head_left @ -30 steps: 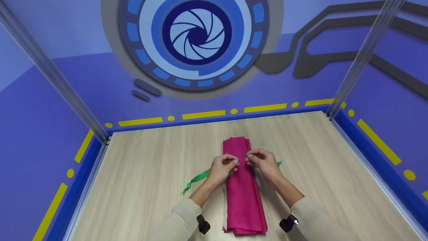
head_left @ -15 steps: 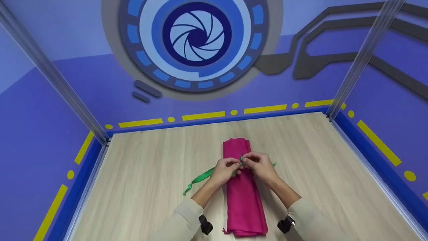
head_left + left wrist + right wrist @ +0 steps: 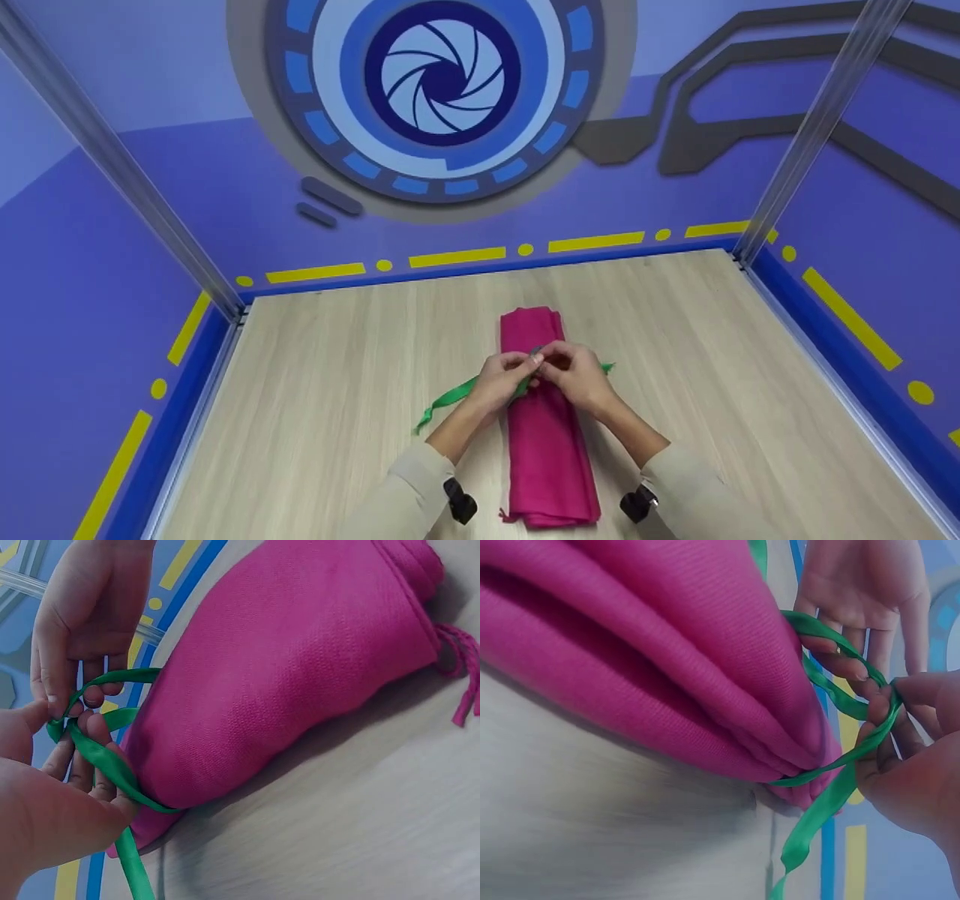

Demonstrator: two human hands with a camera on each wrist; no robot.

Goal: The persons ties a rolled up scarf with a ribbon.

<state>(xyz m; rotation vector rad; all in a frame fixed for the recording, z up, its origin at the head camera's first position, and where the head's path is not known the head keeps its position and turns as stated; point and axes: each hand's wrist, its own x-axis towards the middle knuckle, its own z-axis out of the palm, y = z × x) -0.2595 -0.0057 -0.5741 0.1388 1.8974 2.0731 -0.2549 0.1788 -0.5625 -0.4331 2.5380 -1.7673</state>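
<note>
A folded magenta scarf point(image 3: 551, 457) lies lengthwise on the table, with a twisted fringe at its near end. Round its far half passes a green ribbon point(image 3: 112, 765), its strands lifted off the cloth between the two hands. My left hand point(image 3: 499, 382) pinches the ribbon over the scarf's left side. From the right, my right hand point(image 3: 581, 379) pinches it too, and the fingertips of both hands meet where the strands cross. One ribbon tail point(image 3: 817, 817) hangs beside the right hand in the right wrist view; another stretches out past the left hand in the head view.
The pale wooden table point(image 3: 337, 360) is bounded by a blue-purple printed back wall point(image 3: 450, 232) and side walls. Metal posts point(image 3: 817, 127) stand at the back corners. Each sleeve cuff carries a small black camera point(image 3: 460, 501).
My right hand has moved left, from the scarf's right edge to meet my left hand above its middle. The ribbon tail on the right has shifted slightly left. My left hand has barely moved.
</note>
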